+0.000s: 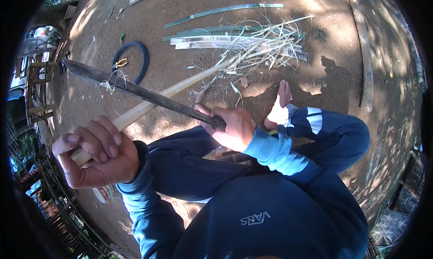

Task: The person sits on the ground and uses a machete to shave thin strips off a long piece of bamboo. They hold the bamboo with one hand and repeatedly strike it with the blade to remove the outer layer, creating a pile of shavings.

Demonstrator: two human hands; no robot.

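Note:
My left hand (104, 157) is closed round the near end of a long pale bamboo strip (191, 80), which slants away to the right until its far end runs in among the shavings. Gripped at its handle in my right hand (237, 127) is a machete (151, 95) with a long dark blade pointing to the far left. The blade passes across the top of the strip; whether they touch I cannot tell. A thin pale curl of shaving (107, 85) clings to the blade near its tip. Tangled bamboo shavings (270, 49) lie on the ground beyond my hands.
Green and pale split bamboo pieces (198, 42) lie under the shavings, and another green strip (225, 13) farther off. A dark coil (146, 63) rests at left with a small yellow thing (121, 63). A log (363, 56) lies at right, past my bare foot (281, 99).

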